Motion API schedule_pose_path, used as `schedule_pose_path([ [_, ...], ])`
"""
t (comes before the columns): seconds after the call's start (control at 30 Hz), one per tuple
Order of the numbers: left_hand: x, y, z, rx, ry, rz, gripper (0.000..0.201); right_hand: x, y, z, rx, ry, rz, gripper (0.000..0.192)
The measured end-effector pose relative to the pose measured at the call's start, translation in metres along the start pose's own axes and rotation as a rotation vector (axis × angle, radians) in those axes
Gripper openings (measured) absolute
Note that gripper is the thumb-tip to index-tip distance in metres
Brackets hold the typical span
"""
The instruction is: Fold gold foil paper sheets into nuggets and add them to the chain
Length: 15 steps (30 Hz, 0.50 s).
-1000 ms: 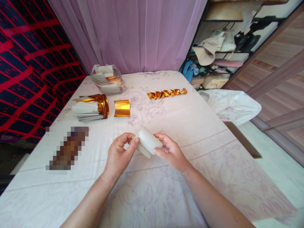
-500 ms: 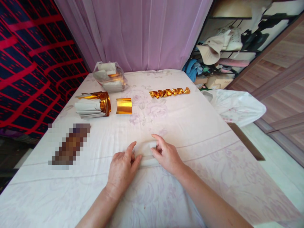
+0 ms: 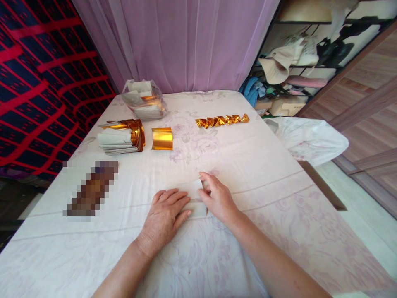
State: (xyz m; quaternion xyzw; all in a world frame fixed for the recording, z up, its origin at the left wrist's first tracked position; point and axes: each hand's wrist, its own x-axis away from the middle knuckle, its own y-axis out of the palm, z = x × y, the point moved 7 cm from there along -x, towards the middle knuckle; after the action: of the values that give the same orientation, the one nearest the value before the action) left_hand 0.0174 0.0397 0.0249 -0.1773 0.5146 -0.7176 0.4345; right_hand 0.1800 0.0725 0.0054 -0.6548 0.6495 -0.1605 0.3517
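Observation:
A small sheet of paper [image 3: 192, 189], white side up, lies near the front of the cloth-covered table. A crease or fold runs across it, and its right edge looks slightly raised. My left hand [image 3: 164, 217] rests flat on the paper's left part, fingers stretched out, hiding that side. At the right edge, my right hand [image 3: 218, 200] pinches the paper between thumb and forefinger. Beyond my hands lies a single gold foil sheet [image 3: 162, 139], curled. Beside it is a stack of gold-and-white foil paper [image 3: 119, 138].
Twisted gold foil pieces [image 3: 221, 121] form a row at the back right. A clear plastic bag of foil paper [image 3: 144, 99] stands at the back left. A blurred-out brown object [image 3: 93, 188] lies on the left. Shelves with clothes and a cap [image 3: 276, 66] stand beyond the table.
My left hand has flattened from a curled pose onto the paper. The paper, bowed up before, now lies flatter. My right hand stays at its right edge.

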Motion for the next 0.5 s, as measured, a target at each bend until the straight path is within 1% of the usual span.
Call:
schedule_pose_path([
  [0.1, 0.001, 0.004, -0.003, 0.000, -0.032, -0.043, 0.032, 0.002, -0.009, 0.000, 0.020, -0.015, -0.025, 0.038],
  [0.2, 0.001, 0.003, -0.004, 0.027, -0.042, -0.055, 0.030, 0.010, -0.015, -0.002, 0.044, -0.052, -0.121, 0.030],
  [0.3, 0.001, 0.000, -0.005, 0.056, -0.035, -0.074, 0.031, 0.020, -0.019, -0.010, 0.070, -0.156, -0.189, 0.038],
  [0.4, -0.001, -0.002, -0.006, 0.069, -0.022, -0.122, 0.034, 0.030, -0.020, -0.018, 0.138, -0.267, -0.197, 0.046],
  [0.5, -0.003, -0.004, -0.005, 0.066, -0.025, -0.177, 0.035, 0.037, -0.018, -0.025, 0.248, -0.413, -0.189, 0.048],
])
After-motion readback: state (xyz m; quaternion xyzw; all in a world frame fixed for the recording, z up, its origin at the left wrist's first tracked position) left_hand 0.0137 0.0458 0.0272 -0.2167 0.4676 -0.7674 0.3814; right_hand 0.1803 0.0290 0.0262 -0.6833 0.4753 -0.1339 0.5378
